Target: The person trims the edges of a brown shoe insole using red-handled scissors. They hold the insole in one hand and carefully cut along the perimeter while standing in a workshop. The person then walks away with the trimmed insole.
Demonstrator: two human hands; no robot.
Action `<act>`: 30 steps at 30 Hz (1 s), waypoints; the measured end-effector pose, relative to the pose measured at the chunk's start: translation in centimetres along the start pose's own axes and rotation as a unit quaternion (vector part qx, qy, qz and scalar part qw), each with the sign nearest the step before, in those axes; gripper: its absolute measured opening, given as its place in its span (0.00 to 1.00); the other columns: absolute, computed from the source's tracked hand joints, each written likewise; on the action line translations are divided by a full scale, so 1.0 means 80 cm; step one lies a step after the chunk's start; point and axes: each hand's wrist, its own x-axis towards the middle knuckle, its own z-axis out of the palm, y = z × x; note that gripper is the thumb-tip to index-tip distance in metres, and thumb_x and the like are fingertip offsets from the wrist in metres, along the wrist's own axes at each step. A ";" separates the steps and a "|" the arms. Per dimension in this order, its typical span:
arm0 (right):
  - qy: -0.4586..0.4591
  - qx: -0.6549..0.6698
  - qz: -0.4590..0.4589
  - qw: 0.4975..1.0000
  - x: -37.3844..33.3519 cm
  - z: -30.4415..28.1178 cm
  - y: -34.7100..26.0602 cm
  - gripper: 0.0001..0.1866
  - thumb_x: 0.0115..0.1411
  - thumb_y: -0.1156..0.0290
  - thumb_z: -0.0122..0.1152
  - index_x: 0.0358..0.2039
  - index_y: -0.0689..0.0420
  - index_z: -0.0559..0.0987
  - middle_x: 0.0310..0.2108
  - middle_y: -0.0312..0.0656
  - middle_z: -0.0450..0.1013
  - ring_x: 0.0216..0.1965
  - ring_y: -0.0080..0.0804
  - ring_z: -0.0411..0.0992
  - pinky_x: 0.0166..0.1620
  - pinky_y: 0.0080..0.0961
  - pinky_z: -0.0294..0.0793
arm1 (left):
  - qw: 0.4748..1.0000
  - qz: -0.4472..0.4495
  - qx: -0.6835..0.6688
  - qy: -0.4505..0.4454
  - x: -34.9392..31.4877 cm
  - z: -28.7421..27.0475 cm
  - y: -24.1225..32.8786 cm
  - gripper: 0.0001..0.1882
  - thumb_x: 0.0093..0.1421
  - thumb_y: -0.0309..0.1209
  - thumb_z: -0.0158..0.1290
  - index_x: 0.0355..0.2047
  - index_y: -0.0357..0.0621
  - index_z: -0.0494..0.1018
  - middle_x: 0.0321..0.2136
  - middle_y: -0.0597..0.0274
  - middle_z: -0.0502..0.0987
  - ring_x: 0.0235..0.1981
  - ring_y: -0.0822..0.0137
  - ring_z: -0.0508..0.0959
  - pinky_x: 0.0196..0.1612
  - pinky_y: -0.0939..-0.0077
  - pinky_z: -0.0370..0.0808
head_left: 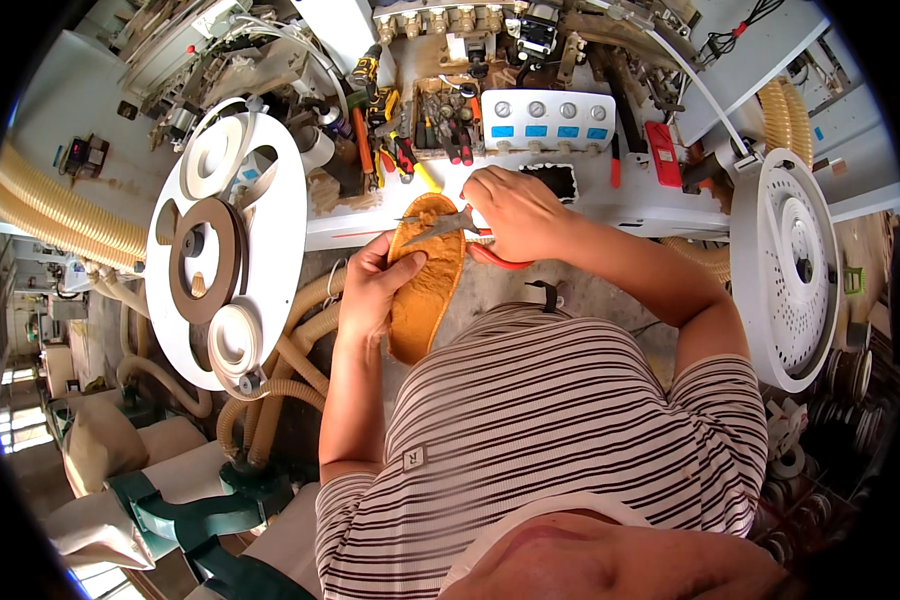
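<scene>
Four gauges [536,109], one sole [428,295], one pair of scissors [444,227].

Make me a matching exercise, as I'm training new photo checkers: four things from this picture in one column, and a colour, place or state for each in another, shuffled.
Things:
1. Sole
2. Scissors
3. Gauge panel
4. Hoses

Descriptions:
A. White, with a row of four dials
B. Pale yellow and ribbed, at the picture's left
C. Orange-brown, in the left hand
D. Blades apart, in the right hand

Right pairs: 1-C, 2-D, 3-A, 4-B
</scene>
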 end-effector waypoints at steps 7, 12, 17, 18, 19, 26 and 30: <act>-0.051 -0.020 0.024 0.998 0.006 -0.004 -0.003 0.31 0.41 0.49 0.76 0.32 0.60 0.71 0.27 0.46 0.74 0.32 0.49 0.76 0.34 0.40 0.76 | 0.998 -0.029 -0.058 -0.007 0.000 0.000 0.000 0.17 0.60 0.15 0.53 0.50 0.32 0.74 0.42 0.58 0.81 0.41 0.69 0.81 0.46 0.74 0.79; 0.031 -0.023 -0.011 0.999 0.006 0.004 0.009 0.31 0.43 0.46 0.74 0.31 0.60 0.71 0.26 0.47 0.74 0.30 0.48 0.77 0.32 0.39 0.76 | 0.998 -0.029 -0.060 -0.005 0.007 0.002 -0.002 0.17 0.60 0.16 0.53 0.50 0.31 0.74 0.42 0.56 0.81 0.41 0.67 0.81 0.46 0.72 0.80; 0.079 -0.068 -0.031 0.994 0.012 0.004 0.013 0.33 0.42 0.43 0.73 0.31 0.59 0.71 0.27 0.47 0.74 0.31 0.45 0.77 0.31 0.37 0.76 | 0.998 -0.025 -0.052 -0.014 0.014 0.008 0.006 0.16 0.60 0.16 0.53 0.50 0.30 0.74 0.42 0.54 0.81 0.39 0.66 0.82 0.45 0.72 0.80; 0.042 -0.075 -0.008 0.996 0.010 0.000 0.012 0.33 0.41 0.43 0.73 0.31 0.60 0.71 0.28 0.47 0.74 0.32 0.45 0.77 0.31 0.37 0.76 | 0.998 -0.027 -0.050 -0.017 0.015 0.008 0.006 0.16 0.60 0.16 0.53 0.50 0.30 0.74 0.42 0.54 0.81 0.39 0.66 0.82 0.45 0.72 0.80; 0.004 -0.075 0.004 0.997 0.010 -0.004 0.012 0.33 0.41 0.43 0.73 0.31 0.60 0.70 0.29 0.48 0.74 0.32 0.45 0.77 0.31 0.37 0.76 | 0.998 -0.029 -0.048 -0.020 0.017 0.008 0.006 0.16 0.60 0.16 0.53 0.50 0.30 0.74 0.42 0.54 0.81 0.39 0.66 0.82 0.45 0.72 0.80; 0.078 -0.083 -0.058 0.992 0.013 -0.012 0.023 0.32 0.43 0.42 0.72 0.30 0.59 0.71 0.28 0.47 0.74 0.31 0.45 0.77 0.30 0.37 0.76 | 0.997 -0.031 -0.061 -0.027 0.024 0.013 0.004 0.15 0.60 0.16 0.53 0.48 0.31 0.75 0.41 0.56 0.81 0.39 0.68 0.81 0.45 0.73 0.80; 0.022 -0.090 -0.031 0.995 0.015 -0.022 0.012 0.32 0.45 0.42 0.71 0.31 0.60 0.71 0.28 0.47 0.74 0.30 0.45 0.77 0.29 0.37 0.76 | 0.998 -0.026 -0.051 -0.028 0.026 0.012 0.004 0.13 0.60 0.16 0.54 0.46 0.31 0.76 0.40 0.56 0.81 0.38 0.69 0.81 0.43 0.73 0.80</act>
